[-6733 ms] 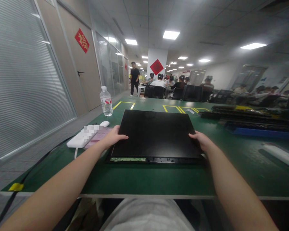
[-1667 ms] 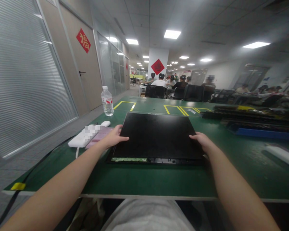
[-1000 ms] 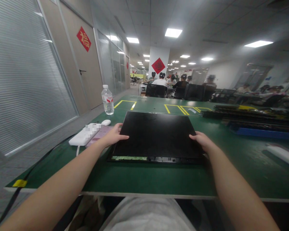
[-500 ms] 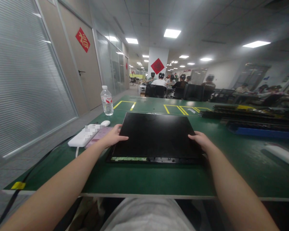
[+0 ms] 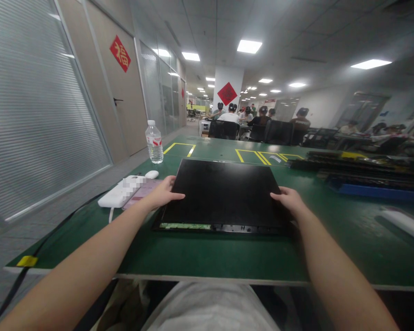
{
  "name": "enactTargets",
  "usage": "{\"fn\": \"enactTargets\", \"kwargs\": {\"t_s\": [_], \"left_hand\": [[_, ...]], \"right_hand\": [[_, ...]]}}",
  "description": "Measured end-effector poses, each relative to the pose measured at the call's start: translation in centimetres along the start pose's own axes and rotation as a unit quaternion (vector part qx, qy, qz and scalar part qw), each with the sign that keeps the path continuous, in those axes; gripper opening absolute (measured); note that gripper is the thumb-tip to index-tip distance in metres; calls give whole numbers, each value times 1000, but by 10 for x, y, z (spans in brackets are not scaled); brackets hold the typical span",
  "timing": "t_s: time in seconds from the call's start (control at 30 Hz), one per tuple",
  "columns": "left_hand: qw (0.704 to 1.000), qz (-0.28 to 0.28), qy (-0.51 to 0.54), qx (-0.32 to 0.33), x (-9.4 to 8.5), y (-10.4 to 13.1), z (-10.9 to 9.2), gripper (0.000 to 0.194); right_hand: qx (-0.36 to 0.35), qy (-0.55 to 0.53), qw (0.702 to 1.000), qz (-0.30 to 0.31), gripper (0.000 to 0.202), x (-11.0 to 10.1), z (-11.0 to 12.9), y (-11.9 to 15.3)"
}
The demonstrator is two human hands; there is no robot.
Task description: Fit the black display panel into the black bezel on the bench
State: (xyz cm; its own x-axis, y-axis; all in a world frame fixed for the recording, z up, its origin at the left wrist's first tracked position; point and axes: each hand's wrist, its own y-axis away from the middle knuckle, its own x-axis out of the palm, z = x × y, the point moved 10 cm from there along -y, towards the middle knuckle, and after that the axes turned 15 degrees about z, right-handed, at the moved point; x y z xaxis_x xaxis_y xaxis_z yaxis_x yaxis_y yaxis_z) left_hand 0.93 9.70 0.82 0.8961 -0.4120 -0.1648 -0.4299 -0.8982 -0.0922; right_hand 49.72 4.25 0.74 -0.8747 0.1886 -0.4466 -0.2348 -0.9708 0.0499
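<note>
In front of me a flat black display panel (image 5: 224, 193) lies over a black frame (image 5: 248, 228) on the green table. A strip of green circuit board (image 5: 184, 226) shows along the near edge. My left hand (image 5: 165, 192) grips the panel's left edge, thumb on top and fingers curled round the side. At the right edge my right hand (image 5: 287, 200) holds it the same way, thumb on the black surface. The fingertips under the panel are hidden.
A water bottle (image 5: 154, 142) stands at the back left. Nearer are a white power strip (image 5: 115, 194), a phone (image 5: 141, 192) and a white mouse (image 5: 152, 174). Dark panels (image 5: 352, 165) and a blue strip (image 5: 382, 192) lie at the right. People (image 5: 262, 117) sit beyond.
Both hands keep their hold on the display panel, which has hardly moved. The view has shifted very slightly.
</note>
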Motion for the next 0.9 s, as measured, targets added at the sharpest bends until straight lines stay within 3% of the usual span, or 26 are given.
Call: {"fn": "enactTargets", "kwargs": {"t_s": [0.2, 0.37, 0.7, 0.9], "left_hand": [[990, -16, -138, -20, -8, 1, -5, 79], [948, -26, -314, -55, -14, 3, -11, 81], [923, 14, -369, -107, -5, 2, -2, 78], [924, 17, -366, -110, -3, 3, -2, 70]], "right_hand": [[-4, 37, 999, 0, 34, -5, -10, -12], [28, 55, 998, -2, 46, -6, -21, -18], [31, 60, 998, 10, 34, 0, -22, -16], [41, 73, 997, 4, 21, 2, -16, -9]]}}
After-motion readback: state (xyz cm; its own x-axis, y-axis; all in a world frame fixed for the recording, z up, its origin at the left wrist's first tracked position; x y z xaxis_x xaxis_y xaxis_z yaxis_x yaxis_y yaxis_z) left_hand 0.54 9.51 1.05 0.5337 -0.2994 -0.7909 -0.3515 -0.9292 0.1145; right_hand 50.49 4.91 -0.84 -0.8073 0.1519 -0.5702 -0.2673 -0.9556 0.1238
